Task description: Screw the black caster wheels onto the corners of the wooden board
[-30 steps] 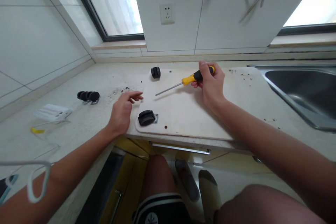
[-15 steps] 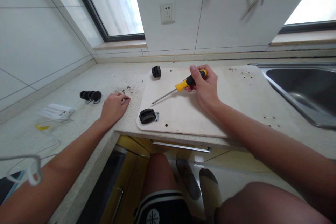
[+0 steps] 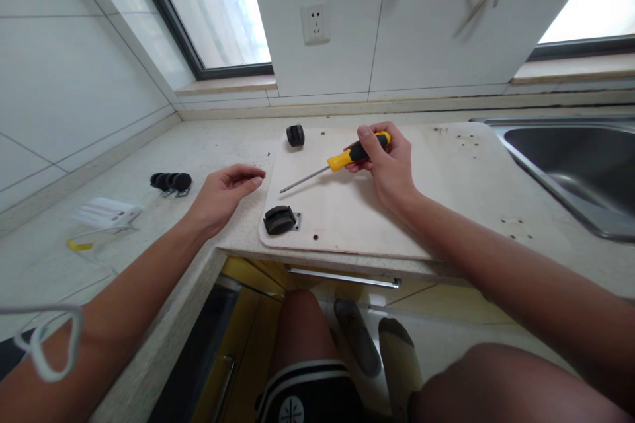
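Observation:
My right hand (image 3: 389,162) grips a yellow-and-black screwdriver (image 3: 352,153), its shaft slanting down to the left over a white board (image 3: 377,211). Left of the tip is my left hand (image 3: 225,195), fingers and thumb drawn together near the board's left edge; anything small between them is too hidden to make out. Below the tip, a black caster wheel (image 3: 279,219) with a metal plate lies at the board's front left corner. Another black caster (image 3: 295,136) stands near the back left corner.
More black casters (image 3: 171,182) lie on the counter to the left, beside a white plug-like device (image 3: 106,211) with a cable. At the right is a steel sink (image 3: 585,172). A wall socket (image 3: 315,24) sits above the counter; a looped white cable (image 3: 54,344) hangs at lower left.
My left hand has moved right and slightly up from the small dark bits on the counter, now covering them. The screwdriver tip has shifted slightly left toward it.

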The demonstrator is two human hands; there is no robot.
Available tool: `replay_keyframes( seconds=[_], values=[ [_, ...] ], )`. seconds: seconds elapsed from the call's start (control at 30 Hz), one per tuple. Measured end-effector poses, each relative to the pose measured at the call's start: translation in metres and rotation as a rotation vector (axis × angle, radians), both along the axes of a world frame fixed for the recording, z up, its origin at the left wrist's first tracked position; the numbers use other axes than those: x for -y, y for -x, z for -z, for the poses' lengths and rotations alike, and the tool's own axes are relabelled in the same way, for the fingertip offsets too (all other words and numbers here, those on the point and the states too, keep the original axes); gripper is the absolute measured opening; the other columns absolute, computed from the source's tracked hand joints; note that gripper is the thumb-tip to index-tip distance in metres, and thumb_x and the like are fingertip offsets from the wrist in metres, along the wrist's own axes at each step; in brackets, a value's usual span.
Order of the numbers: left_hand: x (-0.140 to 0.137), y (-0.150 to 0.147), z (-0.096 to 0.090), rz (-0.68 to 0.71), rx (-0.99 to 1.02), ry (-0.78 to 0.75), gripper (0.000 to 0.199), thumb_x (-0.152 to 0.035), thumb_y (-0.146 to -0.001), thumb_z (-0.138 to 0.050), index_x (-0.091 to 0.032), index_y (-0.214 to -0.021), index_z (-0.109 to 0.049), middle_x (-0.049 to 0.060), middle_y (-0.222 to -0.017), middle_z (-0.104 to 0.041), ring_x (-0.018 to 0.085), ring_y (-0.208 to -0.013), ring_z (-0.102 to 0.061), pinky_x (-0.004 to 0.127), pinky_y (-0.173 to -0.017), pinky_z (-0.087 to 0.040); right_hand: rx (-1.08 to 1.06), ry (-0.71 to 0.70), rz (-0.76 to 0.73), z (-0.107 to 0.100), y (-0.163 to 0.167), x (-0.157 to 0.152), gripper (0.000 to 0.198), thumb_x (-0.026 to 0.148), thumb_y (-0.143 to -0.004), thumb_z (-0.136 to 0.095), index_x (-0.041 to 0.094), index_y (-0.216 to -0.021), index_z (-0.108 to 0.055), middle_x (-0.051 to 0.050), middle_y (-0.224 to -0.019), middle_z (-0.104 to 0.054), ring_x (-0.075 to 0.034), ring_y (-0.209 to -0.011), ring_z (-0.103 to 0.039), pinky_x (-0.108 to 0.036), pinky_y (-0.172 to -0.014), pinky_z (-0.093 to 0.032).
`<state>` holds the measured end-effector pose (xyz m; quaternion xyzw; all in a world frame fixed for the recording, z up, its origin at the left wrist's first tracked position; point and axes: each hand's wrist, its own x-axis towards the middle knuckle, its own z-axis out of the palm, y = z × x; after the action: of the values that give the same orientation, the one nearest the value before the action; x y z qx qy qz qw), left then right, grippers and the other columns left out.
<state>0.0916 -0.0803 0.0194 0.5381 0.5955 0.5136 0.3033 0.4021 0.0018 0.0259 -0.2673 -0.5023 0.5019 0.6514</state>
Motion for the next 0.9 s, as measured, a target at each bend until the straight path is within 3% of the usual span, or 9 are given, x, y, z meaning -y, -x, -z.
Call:
replay_keyframes(
  seconds=[0.17, 0.4, 0.9],
  values=[
    [0.005, -0.011, -0.004, 0.059, 0.144, 0.021, 0.056, -0.053, -0.061, -0.109, -0.021, -0.095, -0.079, 0.011, -0.105, -0.086, 0.027, -0.104, -0.081, 0.045, -0.105, -0.065, 0.008, -0.005, 0.012, 0.002, 0.000, 0.000, 0.063, 0.074, -0.074, -0.099, 0.027, -0.094, -0.063, 0.006, -0.071, -0.076, -0.017, -0.054, -0.076, -0.025, -0.049, -0.064],
    [0.011, -0.019, -0.005, 0.129, 0.099, -0.004, 0.054, -0.056, -0.067, -0.107, -0.021, -0.101, -0.083, 0.011, -0.103, -0.086, 0.029, -0.103, -0.084, 0.047, -0.103, -0.069, 0.023, -0.018, 0.034, 0.002, -0.001, 0.001, 0.059, 0.073, -0.080, -0.095, 0.027, -0.098, -0.062, 0.005, -0.076, -0.074, -0.014, -0.057, -0.075, -0.025, -0.054, -0.065],
    [0.015, -0.027, -0.006, 0.076, 0.138, -0.014, 0.051, -0.052, -0.063, -0.109, -0.019, -0.095, -0.086, 0.012, -0.099, -0.088, 0.028, -0.094, -0.085, 0.047, -0.099, -0.072, 0.005, -0.024, 0.050, 0.002, 0.000, 0.002, 0.060, 0.072, -0.080, -0.095, 0.026, -0.100, -0.062, 0.006, -0.077, -0.072, -0.013, -0.061, -0.075, -0.023, -0.055, -0.065]
  ],
)
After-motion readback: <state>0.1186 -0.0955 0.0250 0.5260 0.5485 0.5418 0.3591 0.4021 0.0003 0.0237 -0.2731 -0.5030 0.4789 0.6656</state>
